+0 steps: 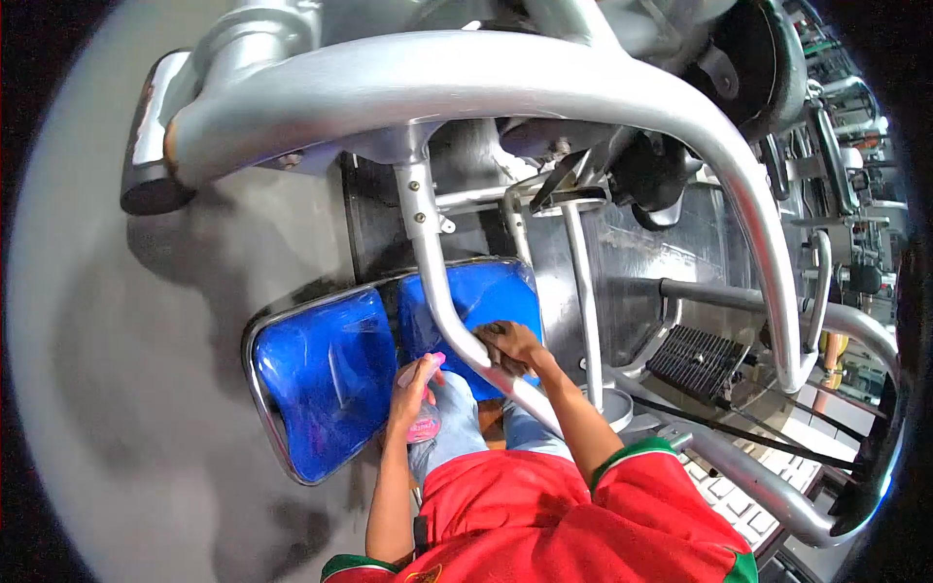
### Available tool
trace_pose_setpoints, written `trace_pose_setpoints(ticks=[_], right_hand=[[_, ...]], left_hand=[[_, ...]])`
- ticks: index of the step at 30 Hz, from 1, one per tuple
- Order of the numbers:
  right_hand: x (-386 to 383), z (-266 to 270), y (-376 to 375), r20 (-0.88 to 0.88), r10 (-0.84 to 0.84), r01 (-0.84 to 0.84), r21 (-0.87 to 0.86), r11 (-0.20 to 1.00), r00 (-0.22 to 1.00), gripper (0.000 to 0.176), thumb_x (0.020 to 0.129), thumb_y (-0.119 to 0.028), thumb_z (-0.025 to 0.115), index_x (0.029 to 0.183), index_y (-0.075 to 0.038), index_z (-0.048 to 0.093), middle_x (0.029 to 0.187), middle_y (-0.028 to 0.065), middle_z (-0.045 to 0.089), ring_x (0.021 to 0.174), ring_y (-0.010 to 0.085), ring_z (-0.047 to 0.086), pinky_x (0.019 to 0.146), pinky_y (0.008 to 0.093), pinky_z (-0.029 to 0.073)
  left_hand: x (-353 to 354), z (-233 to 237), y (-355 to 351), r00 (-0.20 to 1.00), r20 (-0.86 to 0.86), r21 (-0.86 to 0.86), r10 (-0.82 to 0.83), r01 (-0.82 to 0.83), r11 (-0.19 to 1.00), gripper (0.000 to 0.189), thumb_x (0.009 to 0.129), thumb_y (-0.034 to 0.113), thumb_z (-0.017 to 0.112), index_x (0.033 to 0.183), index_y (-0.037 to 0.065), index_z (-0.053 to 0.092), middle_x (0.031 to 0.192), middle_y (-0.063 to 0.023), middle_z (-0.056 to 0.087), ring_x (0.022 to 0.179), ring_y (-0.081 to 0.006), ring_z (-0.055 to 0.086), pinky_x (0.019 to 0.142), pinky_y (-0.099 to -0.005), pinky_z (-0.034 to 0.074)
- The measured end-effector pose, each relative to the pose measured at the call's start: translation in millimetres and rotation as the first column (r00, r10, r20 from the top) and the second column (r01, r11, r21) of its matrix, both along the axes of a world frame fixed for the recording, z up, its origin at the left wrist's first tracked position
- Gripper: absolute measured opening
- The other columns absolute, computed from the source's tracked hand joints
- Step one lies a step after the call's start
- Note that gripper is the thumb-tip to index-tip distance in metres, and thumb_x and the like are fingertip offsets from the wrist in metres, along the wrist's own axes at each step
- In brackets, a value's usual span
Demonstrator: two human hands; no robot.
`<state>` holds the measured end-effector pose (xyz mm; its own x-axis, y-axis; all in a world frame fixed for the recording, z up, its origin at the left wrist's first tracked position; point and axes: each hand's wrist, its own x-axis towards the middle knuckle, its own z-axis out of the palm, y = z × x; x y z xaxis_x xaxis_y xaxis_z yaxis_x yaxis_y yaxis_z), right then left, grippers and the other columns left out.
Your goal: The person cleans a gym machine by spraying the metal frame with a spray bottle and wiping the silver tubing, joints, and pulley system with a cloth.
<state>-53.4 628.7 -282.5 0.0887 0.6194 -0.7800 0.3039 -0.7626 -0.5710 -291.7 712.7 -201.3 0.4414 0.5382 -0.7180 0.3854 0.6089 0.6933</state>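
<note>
My left hand is closed around a spray bottle with a pink top and pink liquid or label, held low in front of my legs. My right hand wraps a dark greyish-brown cloth against a silver metal tube of a gym machine. This tube curves down from a thick silver frame bar and passes between my hands. Behind them sit two blue moulded seats with metal rims. Part of the cloth is hidden under my right fingers.
A ridged black foot plate and more silver tubing stand to my right. The thick bar arches overhead with a black end cap at its left. Grey floor lies on the left; other gym machines fill the far right.
</note>
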Motion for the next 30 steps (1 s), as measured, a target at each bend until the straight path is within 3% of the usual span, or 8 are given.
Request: trace_pose_setpoints(ticks=[2,6,8,15,19,22,28,30], right_hand=[[-12,-6,24,0.141,-0.096,0.085,0.083,0.993,0.985,0.058,0.085,-0.056,0.056,0.117,-0.008,0.064,0.104,0.0207,0.068,0.099,0.0365,0.065,0.087,0.0414,0.05],[-18,3,46,0.065,-0.193,0.186,0.109,0.977,0.979,0.06,0.084,-0.057,0.057,0.115,-0.006,0.065,0.104,0.0219,0.068,0.098,0.0374,0.065,0.087,0.0411,0.05],[-19,6,35,0.145,-0.216,0.216,0.019,0.976,0.965,0.055,0.082,-0.057,0.059,0.117,-0.016,0.067,0.108,0.0183,0.068,0.102,0.0374,0.064,0.089,0.0431,0.05],[-6,-31,-5,0.289,0.0,0.056,-0.185,0.981,0.957,0.059,0.08,-0.061,0.06,0.097,-0.006,0.072,0.095,0.0217,0.069,0.092,0.0367,0.067,0.078,0.0427,0.052],[-13,-37,27,0.113,-0.179,0.175,0.049,0.983,0.977,0.056,0.081,-0.059,0.059,0.091,-0.005,0.072,0.082,0.0199,0.07,0.08,0.0335,0.069,0.072,0.0427,0.052],[-22,-20,64,0.18,-0.288,0.283,0.053,0.958,0.941,0.055,0.083,-0.057,0.059,0.089,-0.004,0.071,0.082,0.02,0.07,0.076,0.0337,0.068,0.071,0.043,0.051],[-23,5,48,0.146,-0.312,0.307,0.051,0.95,0.939,0.052,0.085,-0.056,0.057,0.096,-0.007,0.071,0.088,0.0186,0.07,0.084,0.0317,0.069,0.074,0.0418,0.05],[-18,20,35,-0.009,-0.253,0.253,0.092,0.963,0.967,0.046,0.087,-0.053,0.056,0.098,-0.012,0.072,0.092,0.0171,0.07,0.088,0.0323,0.068,0.076,0.0417,0.05]], left_hand=[[4,-1,0,1.0,-0.009,0.011,-0.017,0.017,1.0,0.053,0.093,0.052,0.049,0.102,0.004,0.07,0.075,-0.0045,0.064,0.053,-0.0103,0.052,0.047,-0.0246,0.041],[11,-2,3,0.999,-0.031,0.019,-0.028,0.028,0.999,0.052,0.092,0.053,0.05,0.098,0.005,0.07,0.075,-0.0039,0.063,0.051,-0.0106,0.051,0.048,-0.0251,0.04],[15,1,5,0.999,-0.027,0.03,-0.038,0.039,0.999,0.051,0.092,0.053,0.05,0.097,0.006,0.07,0.075,-0.0037,0.063,0.051,-0.0107,0.05,0.047,-0.0253,0.04],[23,3,13,0.996,-0.043,0.063,-0.082,0.084,0.994,0.053,0.092,0.053,0.048,0.098,0.004,0.068,0.076,-0.0056,0.064,0.052,-0.0126,0.052,0.048,-0.0265,0.042],[26,5,15,0.996,-0.067,0.079,-0.065,0.071,0.994,0.056,0.091,0.054,0.047,0.1,0.002,0.066,0.078,-0.0078,0.064,0.054,-0.0148,0.055,0.048,-0.028,0.043],[23,5,16,0.998,-0.054,0.074,-0.044,0.048,0.996,0.056,0.092,0.053,0.046,0.101,0.001,0.065,0.08,-0.0086,0.064,0.055,-0.0151,0.055,0.049,-0.0283,0.044],[15,-5,16,1.0,-0.019,0.045,0.023,-0.022,0.999,0.056,0.092,0.053,0.046,0.102,0.001,0.065,0.085,-0.0097,0.065,0.059,-0.0156,0.057,0.048,-0.0276,0.045],[13,-7,16,0.999,-0.025,0.066,0.035,-0.033,0.997,0.057,0.093,0.053,0.047,0.105,0.001,0.066,0.085,-0.0087,0.065,0.06,-0.015,0.057,0.047,-0.0269,0.044]])
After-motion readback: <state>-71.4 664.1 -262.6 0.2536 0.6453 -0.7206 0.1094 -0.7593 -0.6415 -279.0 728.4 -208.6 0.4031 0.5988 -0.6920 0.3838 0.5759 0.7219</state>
